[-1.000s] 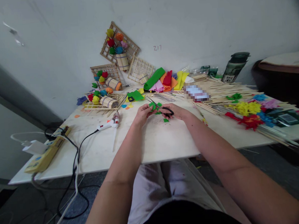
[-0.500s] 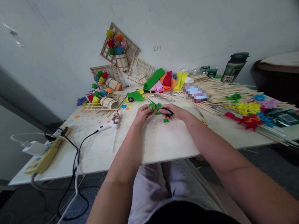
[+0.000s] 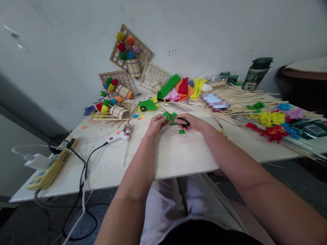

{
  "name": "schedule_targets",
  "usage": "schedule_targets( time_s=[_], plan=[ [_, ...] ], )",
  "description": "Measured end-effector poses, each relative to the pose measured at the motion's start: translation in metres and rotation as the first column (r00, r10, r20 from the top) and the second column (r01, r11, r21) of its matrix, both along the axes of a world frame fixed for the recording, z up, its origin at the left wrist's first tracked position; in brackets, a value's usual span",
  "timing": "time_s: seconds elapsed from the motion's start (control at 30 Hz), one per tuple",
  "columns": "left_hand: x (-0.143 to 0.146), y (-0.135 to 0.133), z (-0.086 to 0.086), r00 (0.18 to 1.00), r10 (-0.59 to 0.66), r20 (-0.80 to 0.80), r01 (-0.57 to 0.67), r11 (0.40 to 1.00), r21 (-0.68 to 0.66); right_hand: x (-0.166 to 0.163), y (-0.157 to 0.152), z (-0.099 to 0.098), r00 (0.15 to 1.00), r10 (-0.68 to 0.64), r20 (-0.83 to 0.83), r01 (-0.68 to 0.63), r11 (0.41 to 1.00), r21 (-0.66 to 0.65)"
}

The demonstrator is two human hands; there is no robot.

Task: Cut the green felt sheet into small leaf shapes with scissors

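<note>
Pinched in the fingers of my left hand point(image 3: 157, 124) is a small green paper piece point(image 3: 166, 116). My right hand point(image 3: 190, 121) grips black-handled scissors point(image 3: 184, 122), whose blades point to the upper left, right by the green piece. Whether the blades are cutting into it I cannot tell. Several green scraps lie on the white table between and below my hands, one small green square point(image 3: 181, 132) nearest me. A larger green sheet point(image 3: 148, 105) rests on yellow paper beyond my left hand.
A glue gun point(image 3: 120, 135) and a power strip point(image 3: 52, 166) with trailing cords lie left. Stick frames with paper flowers point(image 3: 104, 109) stand behind. Folded coloured paper point(image 3: 182, 88), many thin sticks point(image 3: 242, 99), a bottle point(image 3: 257, 73) and yellow paper flowers point(image 3: 271, 118) fill the back and right.
</note>
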State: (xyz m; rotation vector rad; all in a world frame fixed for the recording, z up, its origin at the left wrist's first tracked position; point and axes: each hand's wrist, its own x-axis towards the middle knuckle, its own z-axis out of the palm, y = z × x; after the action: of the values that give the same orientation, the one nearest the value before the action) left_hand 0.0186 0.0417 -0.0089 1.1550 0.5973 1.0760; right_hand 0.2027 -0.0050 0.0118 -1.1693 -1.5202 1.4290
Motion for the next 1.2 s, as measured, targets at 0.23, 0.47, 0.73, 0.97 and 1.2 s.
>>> schedule_targets(
  time_s=[0.23, 0.47, 0.73, 0.97, 1.2],
  plan=[
    [0.000, -0.001, 0.002, 1.000, 0.009, -0.011, -0.009, 1.000, -0.025, 0.001, -0.001, 0.002, 1.000, 0.011, -0.029, -0.011, 1.000, -0.011],
    [-0.001, -0.002, 0.004, 1.000, 0.016, -0.022, -0.016, 1.000, -0.025, 0.002, 0.004, -0.004, 0.999, 0.014, -0.045, -0.014, 1.000, 0.004],
    [-0.001, -0.001, 0.004, 0.998, 0.063, 0.003, -0.062, 0.998, -0.027, 0.003, 0.006, -0.006, 0.998, 0.039, -0.049, -0.038, 0.999, 0.028],
    [-0.001, -0.001, 0.003, 0.998, 0.067, -0.019, -0.067, 0.997, -0.028, 0.004, 0.007, -0.007, 0.999, 0.042, -0.026, -0.042, 0.999, 0.031],
    [-0.001, -0.002, 0.004, 0.996, 0.082, -0.019, -0.082, 0.996, -0.035, 0.004, 0.008, -0.008, 0.999, 0.043, -0.009, -0.043, 0.998, 0.041]
  ],
)
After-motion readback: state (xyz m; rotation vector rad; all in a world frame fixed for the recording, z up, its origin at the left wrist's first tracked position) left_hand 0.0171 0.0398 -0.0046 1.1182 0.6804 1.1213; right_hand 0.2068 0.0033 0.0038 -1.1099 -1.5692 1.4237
